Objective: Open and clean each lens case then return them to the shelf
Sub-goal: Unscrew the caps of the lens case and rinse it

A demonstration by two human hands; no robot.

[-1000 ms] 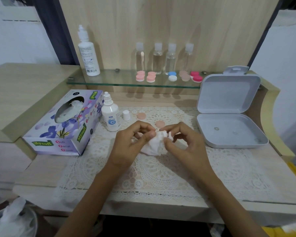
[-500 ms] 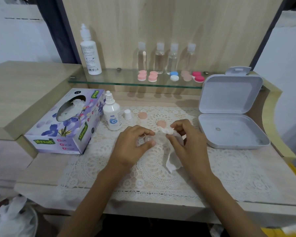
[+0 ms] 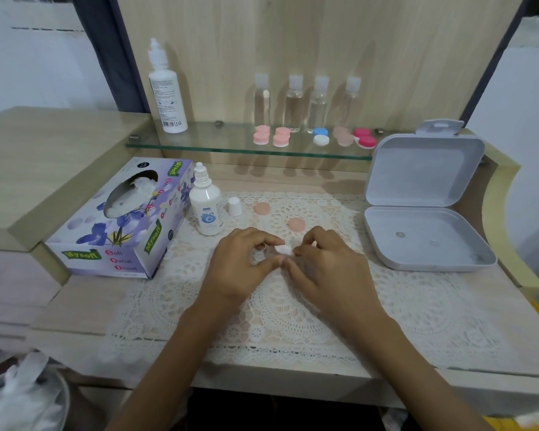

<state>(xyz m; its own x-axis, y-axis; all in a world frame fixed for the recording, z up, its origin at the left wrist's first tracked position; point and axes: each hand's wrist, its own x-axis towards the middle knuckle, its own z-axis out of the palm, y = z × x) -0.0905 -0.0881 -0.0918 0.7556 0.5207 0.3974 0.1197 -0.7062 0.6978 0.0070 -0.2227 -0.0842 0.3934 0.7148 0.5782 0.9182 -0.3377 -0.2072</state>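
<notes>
Over the lace mat, my left hand (image 3: pixel 241 264) pinches a small clear lens case (image 3: pixel 269 253) by its edge. My right hand (image 3: pixel 325 269) presses a bit of white tissue (image 3: pixel 284 250) into the case, fingers curled round the tissue; most of it is hidden under that hand. Two peach caps (image 3: pixel 262 208) (image 3: pixel 296 225) lie loose on the mat behind my hands. On the glass shelf (image 3: pixel 224 144) sit several closed lens cases: pink (image 3: pixel 261 135), blue and white (image 3: pixel 320 136), pale tan (image 3: pixel 343 135), red (image 3: pixel 364 137).
A tissue box (image 3: pixel 122 222) stands at the left, a small solution bottle (image 3: pixel 205 209) with its white cap (image 3: pixel 234 206) off beside it. An open grey plastic box (image 3: pixel 423 213) sits at the right. A tall bottle (image 3: pixel 167 91) and several clear bottles (image 3: pixel 294 104) stand on the shelf.
The bunched tissue that both hands held has been drawn into my right hand, baring the clear case. The tissue tail that hung down half a second ago is now tucked under the hand.
</notes>
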